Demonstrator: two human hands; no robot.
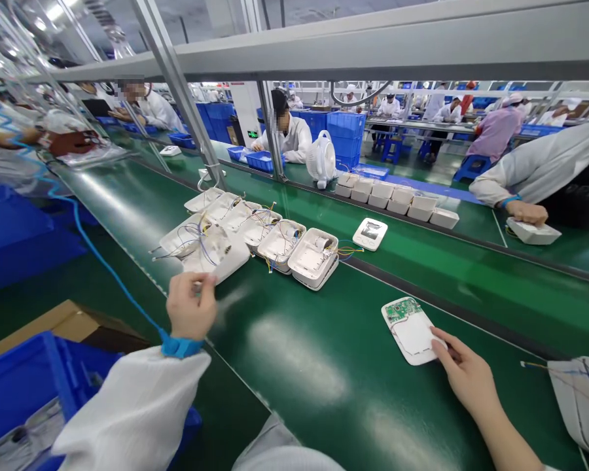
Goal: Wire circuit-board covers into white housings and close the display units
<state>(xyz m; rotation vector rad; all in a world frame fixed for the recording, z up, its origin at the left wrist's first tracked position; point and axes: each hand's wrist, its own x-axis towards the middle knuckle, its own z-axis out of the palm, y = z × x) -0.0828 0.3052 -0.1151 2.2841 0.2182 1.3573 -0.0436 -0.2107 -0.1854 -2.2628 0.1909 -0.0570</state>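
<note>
My left hand (191, 306), with a blue wrist strap, has its thumb and fingers pinched at the edge of a white housing (232, 261) that looks blurred and tilted. Behind it, several white housings with coloured wires, one of them the open housing (314, 256), stand grouped on the green table. At the right, my right hand (464, 369) grips the lower right edge of a white panel (412, 340) between thumb and fingers. The panel carries a green circuit board at its upper end.
A white panel with a dark display (370, 233) lies on the green belt (422, 261). White boxes (397, 198) line the far side. Across the belt, a person's hand (527, 212) rests on a white box. A blue crate (29, 373) is lower left, a grey-white pouch (579, 399) right.
</note>
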